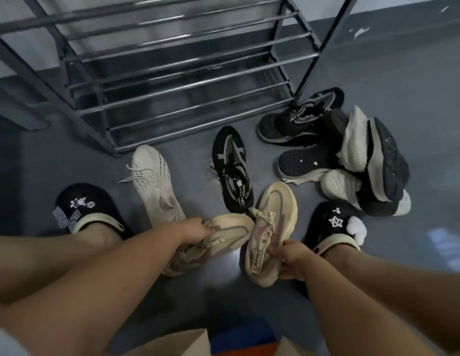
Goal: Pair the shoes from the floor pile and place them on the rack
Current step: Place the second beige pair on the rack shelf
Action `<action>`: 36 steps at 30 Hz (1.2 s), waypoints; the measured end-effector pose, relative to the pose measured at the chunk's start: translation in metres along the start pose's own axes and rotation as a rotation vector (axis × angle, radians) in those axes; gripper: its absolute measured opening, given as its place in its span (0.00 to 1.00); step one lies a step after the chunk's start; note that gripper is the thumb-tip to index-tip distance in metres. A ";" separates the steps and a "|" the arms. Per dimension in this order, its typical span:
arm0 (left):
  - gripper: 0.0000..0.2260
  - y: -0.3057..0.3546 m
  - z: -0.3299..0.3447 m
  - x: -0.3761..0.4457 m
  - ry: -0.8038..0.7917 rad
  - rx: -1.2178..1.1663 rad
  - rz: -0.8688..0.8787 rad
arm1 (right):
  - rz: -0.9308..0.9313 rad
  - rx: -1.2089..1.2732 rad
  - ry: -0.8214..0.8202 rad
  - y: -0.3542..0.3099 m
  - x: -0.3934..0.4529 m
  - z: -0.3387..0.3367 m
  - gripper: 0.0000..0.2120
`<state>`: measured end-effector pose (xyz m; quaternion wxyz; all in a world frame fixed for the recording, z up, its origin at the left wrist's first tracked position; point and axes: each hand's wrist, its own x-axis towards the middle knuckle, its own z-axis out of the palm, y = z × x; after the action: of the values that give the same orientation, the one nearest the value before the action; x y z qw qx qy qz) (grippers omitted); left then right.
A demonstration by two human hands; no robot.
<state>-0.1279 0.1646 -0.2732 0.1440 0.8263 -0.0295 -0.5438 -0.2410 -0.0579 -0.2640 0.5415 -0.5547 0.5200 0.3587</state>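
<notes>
- Left hand (pixel 195 228) has its fingers curled round a beige sneaker (pixel 223 233) at the laces, well in front of the metal rack (pixel 172 80), toe pointing right.
- Right hand (pixel 291 258) grips the matching beige shoe (pixel 271 222) by its heel side, just right of the first, toes nearly touching.
- White knit sneaker (pixel 153 176) sits on the floor (pixel 403 73) just in front of the rack's bottom rail, a black sneaker (pixel 232 168) to its right.
- Messy pile of black and white shoes (pixel 352 155) lies by the rack's right front leg.
- Person's wearing black clogs (pixel 87 206) with charms, either side of the held pair.
</notes>
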 end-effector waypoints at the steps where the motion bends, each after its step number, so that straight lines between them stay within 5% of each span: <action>1: 0.25 0.002 0.001 0.002 0.005 -0.013 0.002 | 0.009 -0.002 -0.010 -0.001 -0.001 0.000 0.13; 6: 0.34 0.002 0.011 0.007 -0.069 -0.277 -0.065 | 0.041 0.100 -0.136 -0.005 -0.008 -0.008 0.11; 12: 0.21 0.018 0.051 -0.004 -0.061 -0.595 -0.022 | 0.002 0.149 -0.090 -0.005 -0.017 -0.014 0.09; 15: 0.26 0.022 0.061 -0.004 0.044 -0.547 -0.072 | -0.002 0.111 -0.032 0.004 -0.019 -0.015 0.14; 20: 0.23 0.029 0.072 -0.012 0.122 -0.270 0.039 | -0.039 0.148 -0.086 0.003 -0.031 -0.019 0.09; 24: 0.20 0.034 0.050 -0.023 0.239 -0.335 0.088 | -0.121 0.107 -0.066 -0.007 -0.043 -0.021 0.09; 30: 0.16 0.012 -0.019 -0.025 0.493 -0.890 0.106 | -0.278 -0.096 0.052 -0.044 -0.060 -0.003 0.11; 36: 0.17 -0.024 -0.070 -0.023 0.538 -1.345 0.050 | -0.448 -0.253 0.074 -0.097 -0.066 0.038 0.15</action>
<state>-0.0764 0.2065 -0.2339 0.6357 0.6633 0.3288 -0.2187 -0.1540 -0.0205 -0.1843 0.5143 -0.7320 0.3549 0.2714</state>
